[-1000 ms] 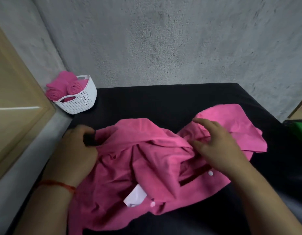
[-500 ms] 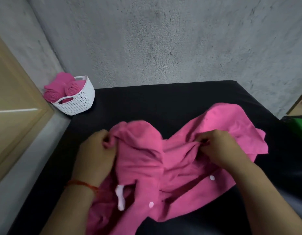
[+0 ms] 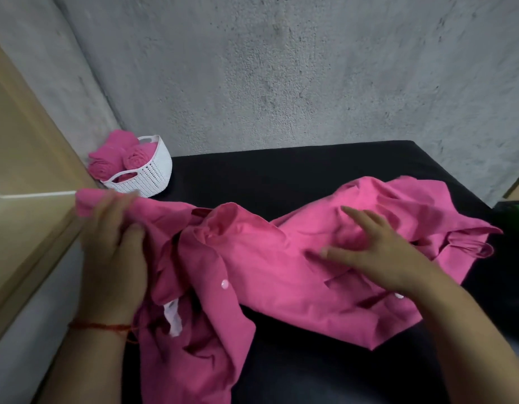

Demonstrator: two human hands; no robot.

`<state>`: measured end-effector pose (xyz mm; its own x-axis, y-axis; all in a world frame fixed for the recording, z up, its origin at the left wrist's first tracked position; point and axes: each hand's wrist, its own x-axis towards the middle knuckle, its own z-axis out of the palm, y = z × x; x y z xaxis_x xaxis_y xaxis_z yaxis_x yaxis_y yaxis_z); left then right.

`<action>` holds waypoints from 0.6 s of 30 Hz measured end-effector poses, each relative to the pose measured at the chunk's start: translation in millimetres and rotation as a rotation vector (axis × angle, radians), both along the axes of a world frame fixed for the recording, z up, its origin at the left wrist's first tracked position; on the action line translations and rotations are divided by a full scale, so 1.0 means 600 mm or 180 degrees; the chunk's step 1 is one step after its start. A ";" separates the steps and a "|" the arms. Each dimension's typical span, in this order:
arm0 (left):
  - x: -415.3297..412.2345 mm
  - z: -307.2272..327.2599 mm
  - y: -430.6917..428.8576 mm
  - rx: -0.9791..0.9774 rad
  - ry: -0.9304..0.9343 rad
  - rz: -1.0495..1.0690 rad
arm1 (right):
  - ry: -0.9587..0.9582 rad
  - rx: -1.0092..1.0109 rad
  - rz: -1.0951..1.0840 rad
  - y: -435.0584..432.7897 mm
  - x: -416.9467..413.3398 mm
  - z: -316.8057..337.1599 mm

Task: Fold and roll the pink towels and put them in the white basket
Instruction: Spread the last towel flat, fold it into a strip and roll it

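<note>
Head view: crumpled pink towel (image 3: 267, 258) on the black surface (image 3: 281, 176), long axis running left to right. The left hand (image 3: 115, 252) clutches its left end; the right hand (image 3: 377, 252), fingers spread, lies on its right half. The white basket (image 3: 153, 173) stands far left, nearer the left hand.

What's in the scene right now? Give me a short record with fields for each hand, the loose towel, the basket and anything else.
left hand: grips a bunched end of the pink towel, near the left edge
right hand: lies open on the towel
pink towel: crumpled, not yet folded, on the black surface
white basket: far left corner, holds rolled towels
green object: right edge, mostly cut off
</note>
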<state>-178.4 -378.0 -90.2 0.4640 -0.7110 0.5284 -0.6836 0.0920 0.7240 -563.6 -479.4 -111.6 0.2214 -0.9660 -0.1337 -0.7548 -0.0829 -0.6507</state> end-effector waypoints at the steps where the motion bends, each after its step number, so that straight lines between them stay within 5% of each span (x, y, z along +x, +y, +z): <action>1: -0.014 -0.003 -0.002 0.0149 -0.0026 -0.0144 | 0.0175 0.0215 0.0235 0.008 0.005 0.001; 5: -0.053 -0.034 -0.010 0.2143 -0.0567 -0.0350 | 0.1099 0.0310 0.0571 0.018 0.036 -0.032; 7: -0.053 -0.057 -0.010 0.2663 -0.0547 -0.0338 | 0.1252 0.0279 0.0537 0.013 0.047 -0.046; 13: -0.070 -0.072 -0.021 0.2699 -0.0917 -0.0354 | 0.1263 0.0013 0.0506 0.001 0.054 -0.070; 18: -0.157 -0.037 0.000 0.2789 -0.1322 -0.0586 | 0.0643 -0.0385 0.0228 -0.006 0.043 -0.050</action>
<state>-272.5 -377.9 -112.1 0.2036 -0.9712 -0.1237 -0.9278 -0.2318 0.2924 -537.7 -483.1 -141.6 0.2705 -0.9604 -0.0664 -0.8580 -0.2092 -0.4692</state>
